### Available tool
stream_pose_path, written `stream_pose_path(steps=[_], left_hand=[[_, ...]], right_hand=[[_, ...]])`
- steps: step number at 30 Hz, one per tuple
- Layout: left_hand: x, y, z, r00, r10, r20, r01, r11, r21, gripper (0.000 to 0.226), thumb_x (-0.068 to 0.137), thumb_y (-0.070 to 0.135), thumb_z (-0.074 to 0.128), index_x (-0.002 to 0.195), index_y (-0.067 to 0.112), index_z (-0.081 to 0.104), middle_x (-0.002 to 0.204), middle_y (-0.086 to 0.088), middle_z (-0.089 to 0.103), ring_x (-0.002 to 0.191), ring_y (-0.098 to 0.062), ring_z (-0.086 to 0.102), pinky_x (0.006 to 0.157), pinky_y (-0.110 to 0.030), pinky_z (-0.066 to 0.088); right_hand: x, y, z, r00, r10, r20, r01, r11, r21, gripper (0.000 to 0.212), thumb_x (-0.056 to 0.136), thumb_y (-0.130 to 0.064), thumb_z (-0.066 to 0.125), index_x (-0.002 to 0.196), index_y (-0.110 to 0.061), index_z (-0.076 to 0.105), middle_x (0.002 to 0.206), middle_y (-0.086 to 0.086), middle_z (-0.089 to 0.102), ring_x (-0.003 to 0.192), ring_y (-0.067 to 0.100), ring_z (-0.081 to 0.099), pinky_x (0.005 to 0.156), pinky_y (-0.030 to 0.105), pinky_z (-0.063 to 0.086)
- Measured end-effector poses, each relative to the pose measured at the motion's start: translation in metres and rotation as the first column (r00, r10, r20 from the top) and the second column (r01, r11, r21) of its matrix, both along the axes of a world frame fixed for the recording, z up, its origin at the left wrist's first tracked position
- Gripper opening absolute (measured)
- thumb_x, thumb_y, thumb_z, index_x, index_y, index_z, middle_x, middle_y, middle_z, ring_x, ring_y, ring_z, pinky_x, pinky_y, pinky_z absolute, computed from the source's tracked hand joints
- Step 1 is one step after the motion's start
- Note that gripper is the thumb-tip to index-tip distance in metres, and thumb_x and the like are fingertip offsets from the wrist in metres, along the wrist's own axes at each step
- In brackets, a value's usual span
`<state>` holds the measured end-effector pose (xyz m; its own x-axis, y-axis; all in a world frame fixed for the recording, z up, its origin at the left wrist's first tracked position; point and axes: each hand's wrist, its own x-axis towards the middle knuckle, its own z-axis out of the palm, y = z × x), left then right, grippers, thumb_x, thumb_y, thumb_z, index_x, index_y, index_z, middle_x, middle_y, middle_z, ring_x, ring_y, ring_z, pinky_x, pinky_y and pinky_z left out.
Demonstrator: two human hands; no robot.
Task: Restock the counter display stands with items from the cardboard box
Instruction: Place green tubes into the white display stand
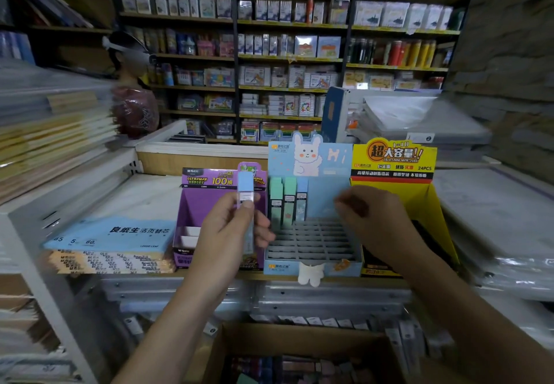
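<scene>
Stationery-shop counter, seen from your head camera, near to far. Nearest you, at the bottom edge, one open cardboard box (299, 350) holds dark packets too blurred to count. Above it your left hand (230, 230) is closed around one slim lead case (247, 203) with a pale blue cap, held upright between thumb and fingers, in front of the purple display stand (204, 203); your right hand (374, 218) hovers over the blue display stand (311, 233), fingers curled and pinched together, and whether it holds anything cannot be told. Three display stands sit side by side on the counter edge (269, 277): purple at left, blue in the middle, yellow display stand (392, 170) at right. The blue stand carries a rabbit header card and a grey grid of slots; three cases (287, 200) stand upright in its back row at the left, two with green caps and one with a blue cap; the other slots in view are unfilled. Left of the purple stand lies one stack of loose-leaf paper packs (111, 242), blue on top, orange below. Beyond the counter, wall shelves (287, 62) run across the back, packed with boxed goods too many and too blurred to count; one other person (132, 89) is at the left, partly hidden.
</scene>
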<state>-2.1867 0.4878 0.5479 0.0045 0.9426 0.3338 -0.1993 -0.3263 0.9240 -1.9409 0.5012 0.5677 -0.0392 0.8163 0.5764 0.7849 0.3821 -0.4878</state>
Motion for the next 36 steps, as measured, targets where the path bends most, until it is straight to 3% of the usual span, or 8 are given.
stream_pose_path(steps=[8, 11, 14, 21, 25, 28, 33, 36], left_hand=[[0.038, 0.020, 0.026, 0.987, -0.051, -0.152, 0.059, 0.997, 0.047, 0.013, 0.104, 0.007, 0.049, 0.098, 0.008, 0.060, 0.098, -0.014, 0.078, 0.094, -0.022, 0.076, 0.079, -0.027, 0.061], [0.048, 0.031, 0.031, 0.967, -0.001, -0.256, 0.021, 0.997, 0.075, 0.011, 0.101, 0.008, 0.056, 0.097, 0.000, 0.062, 0.100, -0.013, 0.077, 0.094, -0.020, 0.072, 0.085, -0.032, 0.051], [0.052, 0.042, 0.036, 0.952, 0.015, -0.305, 0.020, 0.994, 0.110, 0.021, 0.097, 0.010, 0.063, 0.094, -0.010, 0.060, 0.087, -0.014, 0.062, 0.084, -0.020, 0.053, 0.081, -0.037, 0.040], [0.055, 0.067, 0.055, 0.877, 0.080, -0.473, 0.028, 0.976, 0.216, 0.007, 0.088, 0.008, 0.074, 0.085, 0.003, 0.069, 0.072, -0.003, 0.053, 0.068, -0.014, 0.047, 0.067, -0.031, 0.038], [0.059, 0.080, 0.066, 0.776, 0.169, -0.608, -0.013, 0.968, 0.252, 0.022, 0.076, 0.022, 0.077, 0.093, 0.010, 0.070, 0.069, 0.000, 0.059, 0.061, -0.017, 0.052, 0.064, -0.033, 0.044], [0.066, 0.086, 0.070, 0.645, 0.225, -0.731, -0.029, 0.962, 0.271, 0.019, 0.074, 0.020, 0.080, 0.081, 0.025, 0.064, 0.062, 0.006, 0.068, 0.056, -0.014, 0.060, 0.060, -0.029, 0.047], [0.080, 0.084, 0.075, 0.429, 0.231, -0.873, 0.041, 0.961, 0.275, 0.017, 0.079, 0.015, 0.074, 0.092, 0.023, 0.068, 0.075, 0.002, 0.069, 0.074, -0.021, 0.070, 0.072, -0.039, 0.060], [0.086, 0.083, 0.074, 0.351, 0.249, -0.903, 0.062, 0.956, 0.288, 0.011, 0.083, 0.011, 0.068, 0.084, 0.021, 0.065, 0.078, 0.002, 0.068, 0.085, -0.025, 0.070, 0.074, -0.034, 0.057]], right_hand=[[0.070, -0.028, -0.039, 0.976, -0.113, 0.185, 0.140, 0.980, -0.138, 0.014, 0.097, -0.017, 0.061, 0.085, -0.016, 0.069, 0.082, -0.007, 0.058, 0.077, 0.012, 0.054, 0.066, 0.025, 0.038], [0.073, -0.029, -0.047, 0.972, -0.108, 0.208, 0.140, 0.979, -0.150, 0.023, 0.098, -0.018, 0.058, 0.075, -0.019, 0.059, 0.080, -0.007, 0.050, 0.079, 0.013, 0.046, 0.070, 0.026, 0.034], [0.073, -0.029, -0.051, 0.976, -0.111, 0.188, 0.133, 0.985, -0.107, 0.023, 0.098, -0.015, 0.059, 0.077, -0.008, 0.066, 0.081, -0.003, 0.053, 0.080, 0.014, 0.047, 0.071, 0.030, 0.038], [0.069, -0.036, -0.052, 0.976, -0.142, 0.163, 0.151, 0.988, -0.041, 0.019, 0.091, -0.015, 0.067, 0.074, -0.007, 0.070, 0.081, 0.001, 0.058, 0.081, 0.017, 0.053, 0.068, 0.038, 0.050], [0.065, -0.042, -0.051, 0.967, -0.150, 0.207, 0.154, 0.988, -0.007, 0.019, 0.090, -0.016, 0.068, 0.073, -0.008, 0.070, 0.080, -0.001, 0.057, 0.079, 0.016, 0.053, 0.064, 0.035, 0.050], [0.066, -0.042, -0.050, 0.968, -0.158, 0.197, 0.161, 0.987, 0.000, 0.021, 0.090, -0.017, 0.068, 0.070, -0.010, 0.067, 0.079, -0.004, 0.055, 0.077, 0.014, 0.051, 0.063, 0.035, 0.050], [0.065, -0.042, -0.052, 0.967, -0.166, 0.193, 0.163, 0.986, 0.030, 0.021, 0.088, -0.015, 0.069, 0.068, -0.011, 0.065, 0.077, -0.004, 0.053, 0.075, 0.013, 0.050, 0.058, 0.031, 0.047], [0.066, -0.040, -0.055, 0.968, -0.175, 0.180, 0.169, 0.984, 0.047, 0.019, 0.087, -0.015, 0.070, 0.069, -0.011, 0.066, 0.078, -0.006, 0.053, 0.075, 0.013, 0.051, 0.059, 0.031, 0.049]])
